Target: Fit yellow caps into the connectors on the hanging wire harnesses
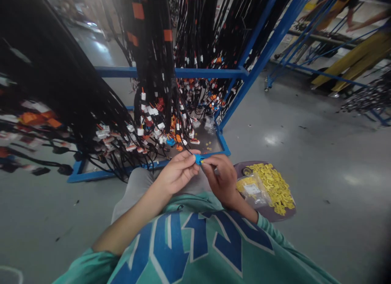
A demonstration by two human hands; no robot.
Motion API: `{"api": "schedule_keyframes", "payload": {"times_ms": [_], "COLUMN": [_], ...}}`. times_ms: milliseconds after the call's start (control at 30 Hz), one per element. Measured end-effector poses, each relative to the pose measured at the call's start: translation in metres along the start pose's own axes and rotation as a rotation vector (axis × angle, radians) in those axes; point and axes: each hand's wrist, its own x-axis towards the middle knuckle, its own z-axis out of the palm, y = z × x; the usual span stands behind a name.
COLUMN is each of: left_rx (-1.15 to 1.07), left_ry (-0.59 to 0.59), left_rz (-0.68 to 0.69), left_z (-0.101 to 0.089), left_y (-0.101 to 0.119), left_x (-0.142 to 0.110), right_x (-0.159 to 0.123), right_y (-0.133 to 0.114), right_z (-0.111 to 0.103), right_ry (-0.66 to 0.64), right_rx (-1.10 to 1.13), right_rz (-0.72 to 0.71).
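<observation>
Gray flr (308, 154) w/ glare (271, 140); blue rack (210, 73) ahead, blue cart (297, 65) upper R.

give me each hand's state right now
Left hand: closed, holding a small blue plastic connector.
Right hand: closed, pinching at the connector beside a small yellow piece; whether it holds that piece cannot be told.
</observation>
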Motion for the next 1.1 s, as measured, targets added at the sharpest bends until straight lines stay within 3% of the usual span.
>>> {"api": "schedule_keyframes", "payload": {"times_ms": [300,500,600,767,1100], "left_rx": [0.042,0.102,0.14,0.201,0.183], "left_ry": [-0.057,-0.051,-0.06,-0.076,-0.076], "left_rz": [0.024,0.056,0.069,0.078,0.062], "left_z": [-0.0012,-0.001,-0.0015,-0.0016,-0.0051], "left_y": [0.0001,0.0013,0.0019,0.0024,-0.001], "left_x": [-0.0006,-0.0021,-0.0026,-0.0036,-0.0055], "right_x": [0.0012,0.0027,0.0045,0.0041,0.002], "right_y": [-0.0046,-0.0061,-0.005,-0.0026,-0.0016], "right_z": [0.0005,-0.0011,-0.0028,-0.0023,0.0011], "right_ry": [0.0,-0.069,-0.123,-0.152,-0.147], "right_rx": [0.113,0.345,0.482,0.637,0.727], "right_rz": [0.098,0.446,0.541,0.6,0.593]}}
